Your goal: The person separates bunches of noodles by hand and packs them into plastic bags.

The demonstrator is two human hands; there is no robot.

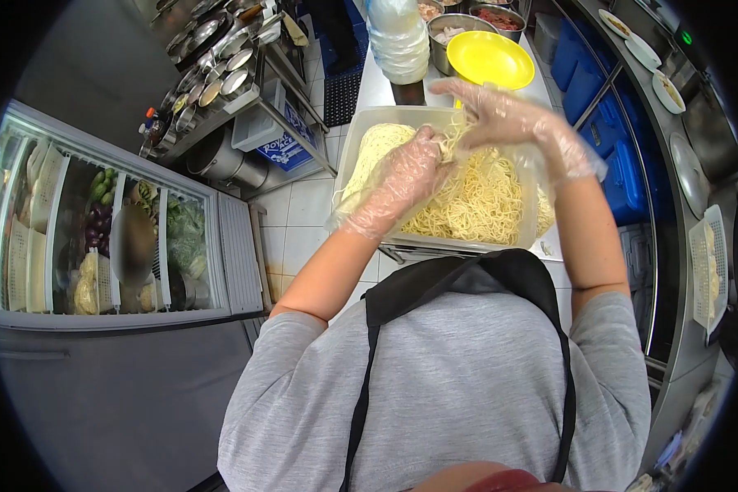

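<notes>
A translucent plastic tub [348, 156] stands on the work table in front of me, holding loose yellow noodles [488, 201] at the right and a paler, smoother mass [377, 152] at the left. Both my hands wear clear plastic gloves. My left hand [410, 172] is over the middle of the tub, its fingers closed around a few noodle strands. Just right of it, my right hand [508, 123] is raised above the noodles with its fingers stretched out and apart, slightly blurred. Strands hang between the two hands, close to the right thumb.
Behind the tub are a stack of plastic-wrapped containers [398, 49], a yellow plate [490, 59] and metal pots of ingredients [444, 34]. An open-topped chiller with vegetables [98, 197] stands left. Blue bins [615, 164] and a steel counter [679, 328] line the right. A person's leg [332, 33] shows behind.
</notes>
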